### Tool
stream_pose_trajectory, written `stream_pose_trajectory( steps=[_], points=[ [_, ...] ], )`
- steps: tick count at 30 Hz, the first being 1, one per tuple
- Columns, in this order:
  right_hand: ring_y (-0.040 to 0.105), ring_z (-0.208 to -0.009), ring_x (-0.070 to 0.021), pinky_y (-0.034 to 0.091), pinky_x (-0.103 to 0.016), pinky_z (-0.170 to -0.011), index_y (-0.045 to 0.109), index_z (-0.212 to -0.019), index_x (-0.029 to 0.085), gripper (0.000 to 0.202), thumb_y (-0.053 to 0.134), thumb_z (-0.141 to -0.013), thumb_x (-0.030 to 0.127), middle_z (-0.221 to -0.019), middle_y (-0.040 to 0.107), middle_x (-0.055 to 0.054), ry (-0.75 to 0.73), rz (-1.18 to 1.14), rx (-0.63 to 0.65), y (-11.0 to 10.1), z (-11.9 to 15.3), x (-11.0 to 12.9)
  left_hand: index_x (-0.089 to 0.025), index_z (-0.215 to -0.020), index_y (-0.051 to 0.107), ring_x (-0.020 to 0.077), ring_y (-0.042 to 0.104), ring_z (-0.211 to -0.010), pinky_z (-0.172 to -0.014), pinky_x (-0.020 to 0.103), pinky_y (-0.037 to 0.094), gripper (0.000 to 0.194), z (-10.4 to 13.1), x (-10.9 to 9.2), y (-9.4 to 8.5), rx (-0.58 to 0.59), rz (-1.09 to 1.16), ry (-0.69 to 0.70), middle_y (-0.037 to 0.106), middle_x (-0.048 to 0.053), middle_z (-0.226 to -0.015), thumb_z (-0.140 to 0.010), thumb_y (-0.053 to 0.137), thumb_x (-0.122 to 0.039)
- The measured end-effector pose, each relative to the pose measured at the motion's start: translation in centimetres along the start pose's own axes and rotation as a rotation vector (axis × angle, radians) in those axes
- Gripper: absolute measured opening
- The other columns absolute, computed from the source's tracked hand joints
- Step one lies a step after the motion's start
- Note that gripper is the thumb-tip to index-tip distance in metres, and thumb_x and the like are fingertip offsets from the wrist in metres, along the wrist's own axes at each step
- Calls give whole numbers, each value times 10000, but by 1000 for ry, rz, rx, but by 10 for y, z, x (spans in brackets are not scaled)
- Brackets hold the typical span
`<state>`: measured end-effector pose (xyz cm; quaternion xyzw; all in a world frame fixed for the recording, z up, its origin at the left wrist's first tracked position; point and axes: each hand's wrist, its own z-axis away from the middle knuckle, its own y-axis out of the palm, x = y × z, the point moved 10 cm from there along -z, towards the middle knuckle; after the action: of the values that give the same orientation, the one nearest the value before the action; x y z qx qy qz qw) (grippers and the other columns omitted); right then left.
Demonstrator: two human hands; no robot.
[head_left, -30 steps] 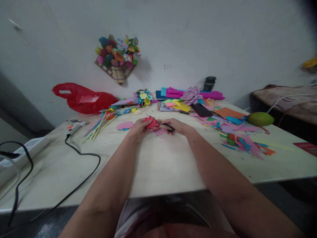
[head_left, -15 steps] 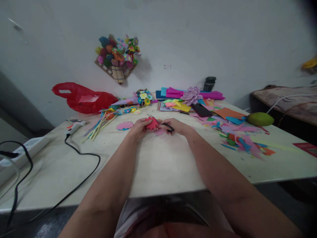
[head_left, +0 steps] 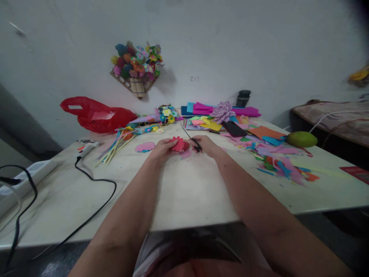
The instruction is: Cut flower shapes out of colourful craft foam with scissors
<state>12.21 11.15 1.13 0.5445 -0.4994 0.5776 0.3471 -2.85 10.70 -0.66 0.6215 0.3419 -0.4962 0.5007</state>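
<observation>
Between the closed fingers of my left hand (head_left: 163, 148) is a red scalloped flower cutout (head_left: 178, 144), held just above the table. My right hand (head_left: 206, 145) grips black-handled scissors (head_left: 186, 132), their blades pointing up and to the left, apart from the red cutout. Under the cutout, small pink pieces (head_left: 186, 154) lie on the table. To the left of my left hand is a stack of pink and blue scalloped cutouts (head_left: 145, 147).
A glue gun (head_left: 88, 148) with a black cord and a power strip (head_left: 31, 177) lie left. Behind are a red plastic bag (head_left: 100, 115) and paper strips (head_left: 113, 148). Coloured sheets, a phone (head_left: 234, 128), scraps (head_left: 285, 165) and a green mango-like fruit (head_left: 302, 139) occupy the right side.
The scissors have drawn away from the red cutout, with their blades moving right and turning more upright. My left hand still holds the cutout, now showing more of its scalloped edge.
</observation>
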Motion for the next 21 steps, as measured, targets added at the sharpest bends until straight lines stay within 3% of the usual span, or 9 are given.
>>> stream_pose_trajectory(
  steps=[6,12,17,21],
  points=[
    [551,-423,-82,289,-165,-357,629,-956,129,326,803,-698,227,-547,622,22,15,-125,-103,-7,-2,2,-60,-815,725,180,682,-568,-544,266,556,194,2,0,4,6,-59,5,730,128,-732,-733,792,-223],
    [548,-433,-82,246,-166,-366,624,-970,138,356,794,-657,148,-521,594,47,45,-240,-102,0,-3,4,-67,-742,713,177,667,-539,-545,269,540,222,4,2,10,21,-108,-12,705,105,-646,-678,836,-240],
    [546,-453,-72,378,-177,-456,630,-944,141,319,687,-658,12,-590,630,41,74,-250,-117,7,1,7,-78,-710,707,163,640,-519,-539,267,508,241,2,5,11,33,-132,0,681,91,-598,-655,851,-264],
    [557,-466,-83,417,-193,-490,621,-943,139,312,653,-666,-1,-582,622,41,82,-238,-142,9,4,10,-88,-696,707,156,623,-528,-546,274,497,250,0,6,9,24,-142,5,676,87,-597,-629,865,-270]
  ],
)
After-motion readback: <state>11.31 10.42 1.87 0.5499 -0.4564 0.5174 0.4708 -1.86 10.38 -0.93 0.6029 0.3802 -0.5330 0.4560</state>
